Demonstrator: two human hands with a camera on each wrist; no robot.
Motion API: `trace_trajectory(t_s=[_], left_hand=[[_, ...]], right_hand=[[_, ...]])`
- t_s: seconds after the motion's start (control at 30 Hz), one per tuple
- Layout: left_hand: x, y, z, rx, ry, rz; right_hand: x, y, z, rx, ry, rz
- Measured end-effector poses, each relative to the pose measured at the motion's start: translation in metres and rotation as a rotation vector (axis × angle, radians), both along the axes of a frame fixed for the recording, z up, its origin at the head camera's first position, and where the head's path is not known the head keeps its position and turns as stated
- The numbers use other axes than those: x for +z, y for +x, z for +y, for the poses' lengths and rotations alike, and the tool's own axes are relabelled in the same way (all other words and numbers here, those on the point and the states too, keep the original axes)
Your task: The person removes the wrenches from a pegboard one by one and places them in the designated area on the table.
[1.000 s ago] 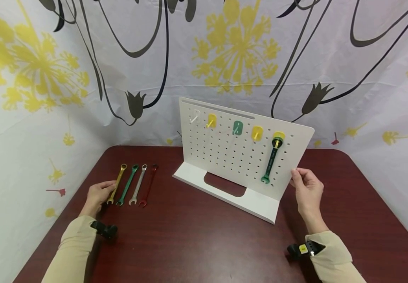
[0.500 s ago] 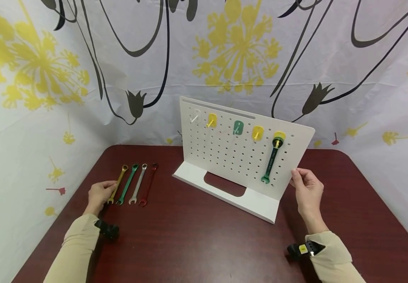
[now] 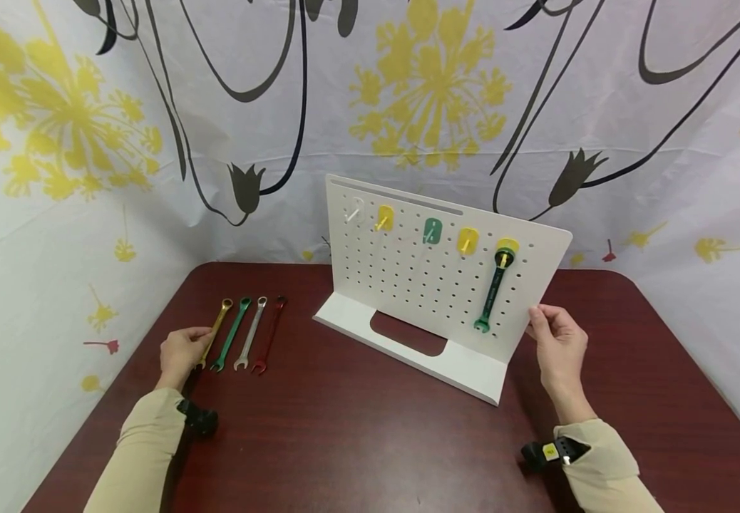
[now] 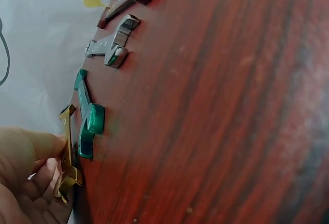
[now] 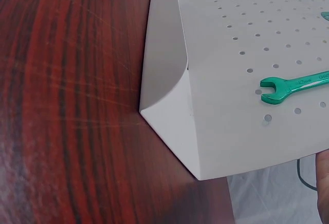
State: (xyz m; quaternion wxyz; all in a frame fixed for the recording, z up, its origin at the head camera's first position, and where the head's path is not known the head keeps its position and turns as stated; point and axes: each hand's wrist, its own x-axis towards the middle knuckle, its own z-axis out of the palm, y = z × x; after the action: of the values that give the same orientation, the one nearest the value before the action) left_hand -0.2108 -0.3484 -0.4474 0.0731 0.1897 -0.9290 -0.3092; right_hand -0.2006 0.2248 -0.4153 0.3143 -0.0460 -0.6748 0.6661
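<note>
At the left of the table, my left hand (image 3: 181, 353) pinches a yellow combination wrench (image 4: 67, 149) between thumb and fingers. Beside it lie a green wrench (image 3: 232, 335), a silver wrench (image 3: 251, 333) and a red wrench (image 3: 270, 335), in a row. My right hand (image 3: 559, 349) grips the right edge of a white pegboard (image 3: 402, 263), thumb on its front. From the pegboard's rightmost yellow hook (image 3: 507, 246) hangs another green wrench (image 3: 490, 296), open end down. In the right wrist view only a sliver of that hand shows.
The pegboard also bears a clear hook (image 3: 354, 211), two more yellow hooks (image 3: 385, 218) and a green hook (image 3: 432, 231). Its base (image 3: 473, 370) stands on the dark red table (image 3: 357, 442). A patterned cloth (image 3: 319, 128) hangs behind and along the sides.
The left forearm and wrist have shifted slightly to the right, while the fingers stay at the yellow wrench, which has moved a touch to the right. The right hand and pegboard look unchanged.
</note>
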Motion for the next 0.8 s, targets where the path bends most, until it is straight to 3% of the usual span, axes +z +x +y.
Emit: trace_trajectory(t_s=[0.43,0.8], left_hand=[[0.000,0.001,0.003,0.009,-0.035,0.075],[-0.004,0.000,0.005,0.020,-0.072,0.151]], right_hand=[[0.016,0.012,-0.010,0.017,-0.013,0.018],[0.018,0.013,-0.011,0.021,-0.020,0.028]])
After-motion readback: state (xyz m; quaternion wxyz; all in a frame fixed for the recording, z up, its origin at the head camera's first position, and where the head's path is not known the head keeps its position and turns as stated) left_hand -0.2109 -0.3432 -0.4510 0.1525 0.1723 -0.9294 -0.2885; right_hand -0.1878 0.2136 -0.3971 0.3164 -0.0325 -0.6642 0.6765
